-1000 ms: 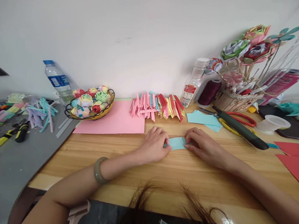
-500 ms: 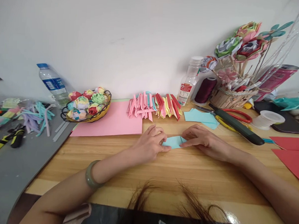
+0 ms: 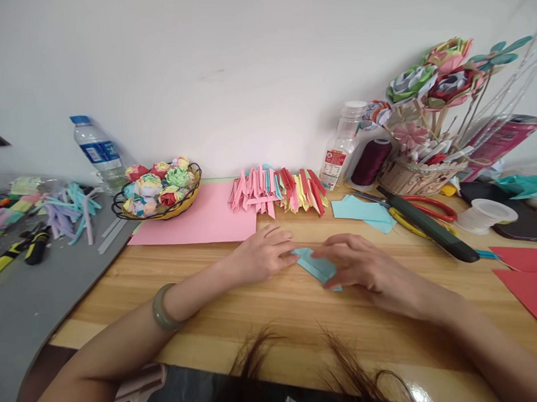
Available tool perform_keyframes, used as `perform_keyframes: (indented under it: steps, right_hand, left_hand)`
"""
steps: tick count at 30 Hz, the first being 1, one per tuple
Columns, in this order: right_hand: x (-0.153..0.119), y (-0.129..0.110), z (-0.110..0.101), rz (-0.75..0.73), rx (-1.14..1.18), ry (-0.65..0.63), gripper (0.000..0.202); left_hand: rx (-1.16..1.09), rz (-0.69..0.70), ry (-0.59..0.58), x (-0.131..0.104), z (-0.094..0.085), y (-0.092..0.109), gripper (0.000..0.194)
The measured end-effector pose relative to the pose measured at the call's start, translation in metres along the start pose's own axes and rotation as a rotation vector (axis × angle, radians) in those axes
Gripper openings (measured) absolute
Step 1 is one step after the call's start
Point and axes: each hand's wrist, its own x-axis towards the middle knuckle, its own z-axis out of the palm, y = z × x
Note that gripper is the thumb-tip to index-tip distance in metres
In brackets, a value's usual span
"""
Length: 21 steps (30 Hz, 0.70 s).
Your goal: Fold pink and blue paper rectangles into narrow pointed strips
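A small piece of folded light-blue paper (image 3: 315, 267) lies slanted on the wooden table between my hands. My left hand (image 3: 265, 256) is at its left corner, thumb and forefinger closed there and the other fingers loosely curled. Over the paper's right part is my right hand (image 3: 366, 271), slightly blurred, with its thumb at the near edge and its fingers bent across the top. That hand hides the right end of the paper. Behind them stands a row of folded pink, red and yellow paper pieces (image 3: 278, 191). More light-blue sheets (image 3: 362, 211) lie beyond my right hand.
Pink sheets (image 3: 218, 213) lie beneath a basket of paper flowers (image 3: 190, 204). At the right are a green-handled cutter (image 3: 433, 227), scissors (image 3: 430, 204), a white spool (image 3: 486, 215) and red paper (image 3: 525, 292). Bottles (image 3: 336, 150) and a flower pot (image 3: 418, 176) stand by the wall.
The blue paper has turned, its right end swinging toward me. My right hand has moved nearer me with its fingers more bent over the paper. My left hand has stayed almost in place.
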Motion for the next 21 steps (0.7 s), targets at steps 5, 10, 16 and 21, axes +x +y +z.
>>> perform_keyframes:
  steps: [5, 10, 16, 21]
  right_hand:
    - [0.012, -0.029, 0.013, -0.114, 0.189, -0.129, 0.051]
    - [0.01, -0.022, 0.011, 0.008, 0.356, -0.024, 0.039]
    - [-0.003, 0.017, 0.011, 0.134, -0.032, 0.123, 0.04]
    - [-0.003, 0.018, 0.012, 0.095, -0.105, 0.085, 0.035]
  left_hand:
    - [-0.017, -0.174, -0.02, 0.005, -0.001, 0.012, 0.026]
    - [-0.06, -0.183, -0.04, 0.007, 0.002, 0.013, 0.031]
    - [0.028, -0.082, -0.067, 0.01, -0.002, 0.011, 0.03]
    - [0.065, -0.135, -0.049, 0.009, 0.001, 0.014, 0.031]
